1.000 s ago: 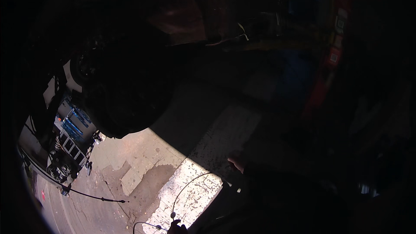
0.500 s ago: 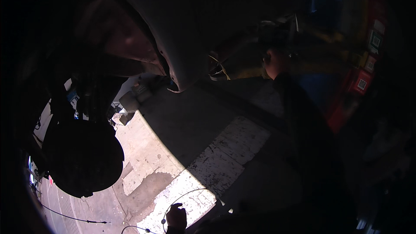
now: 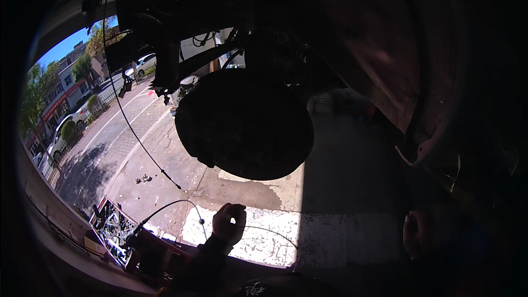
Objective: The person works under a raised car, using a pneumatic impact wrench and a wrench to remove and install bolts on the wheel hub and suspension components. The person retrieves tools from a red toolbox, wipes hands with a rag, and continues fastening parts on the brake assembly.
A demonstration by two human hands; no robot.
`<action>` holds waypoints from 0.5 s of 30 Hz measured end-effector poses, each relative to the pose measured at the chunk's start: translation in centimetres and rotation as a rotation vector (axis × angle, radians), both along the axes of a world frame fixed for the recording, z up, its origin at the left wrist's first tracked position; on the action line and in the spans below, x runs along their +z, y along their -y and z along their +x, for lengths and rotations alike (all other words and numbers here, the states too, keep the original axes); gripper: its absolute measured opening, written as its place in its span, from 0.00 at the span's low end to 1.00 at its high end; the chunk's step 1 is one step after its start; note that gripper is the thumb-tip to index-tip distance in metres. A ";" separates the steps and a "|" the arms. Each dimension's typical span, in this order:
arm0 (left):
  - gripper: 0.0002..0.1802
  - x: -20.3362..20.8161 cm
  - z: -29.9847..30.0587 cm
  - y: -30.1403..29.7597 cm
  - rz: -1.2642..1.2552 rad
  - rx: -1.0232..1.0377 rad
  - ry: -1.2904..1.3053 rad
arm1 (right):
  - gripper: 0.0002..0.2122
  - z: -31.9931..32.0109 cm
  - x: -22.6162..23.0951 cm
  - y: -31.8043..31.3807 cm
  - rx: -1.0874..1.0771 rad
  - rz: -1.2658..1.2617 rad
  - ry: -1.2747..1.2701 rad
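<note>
My left hand [image 3: 229, 223] is closed, thumb and index finger curled into a ring. A thin black cable [image 3: 269, 232] runs beside or behind it; I cannot tell whether the fingers grip it. In shadow at the lower right, my right hand [image 3: 418, 234] is closed, and what it may hold is hidden. Beyond the hands hangs a large dark round disc [image 3: 245, 126], like a brake disc, under the raised vehicle. Another thin cable [image 3: 133, 133] dangles to its left, its end above the ground.
The wheel arch [image 3: 429, 126] of the vehicle curves down at the right. A red-edged tray [image 3: 113, 231] of metal parts stands at the lower left. Small debris [image 3: 144, 178] lies on the sunlit concrete. Farther off are a street, parked white cars [image 3: 70, 126] and a low fence.
My view has swung left, bringing the disc, street and tray into the frame. My right hand has left the dark item by the yellow beam and come lower. My left hand stays closed.
</note>
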State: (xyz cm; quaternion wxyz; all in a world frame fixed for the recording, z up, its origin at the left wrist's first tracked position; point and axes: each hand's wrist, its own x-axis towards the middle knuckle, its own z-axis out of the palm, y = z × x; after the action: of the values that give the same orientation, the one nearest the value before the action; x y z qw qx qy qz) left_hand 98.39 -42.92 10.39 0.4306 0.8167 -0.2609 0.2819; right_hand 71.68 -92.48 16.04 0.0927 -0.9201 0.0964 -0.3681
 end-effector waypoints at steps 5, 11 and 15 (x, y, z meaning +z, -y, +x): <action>0.09 19.4 5.2 -5.7 -0.363 0.084 0.412 | 0.09 12.5 6.6 -10.4 0.315 -0.012 0.220; 0.19 27.3 10.1 -1.5 0.154 -0.120 0.743 | 0.18 32.9 18.7 -13.6 0.408 -0.357 0.585; 0.33 26.1 12.5 -1.0 0.207 -0.113 0.861 | 0.22 38.8 24.7 -15.0 0.376 -0.075 0.224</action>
State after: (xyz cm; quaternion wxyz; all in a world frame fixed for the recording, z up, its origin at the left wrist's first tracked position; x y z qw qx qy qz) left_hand 110.86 -41.87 36.50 0.2134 0.6480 -0.4875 0.5449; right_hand 110.48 -77.52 40.78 0.1358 -0.8780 -0.1016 -0.4476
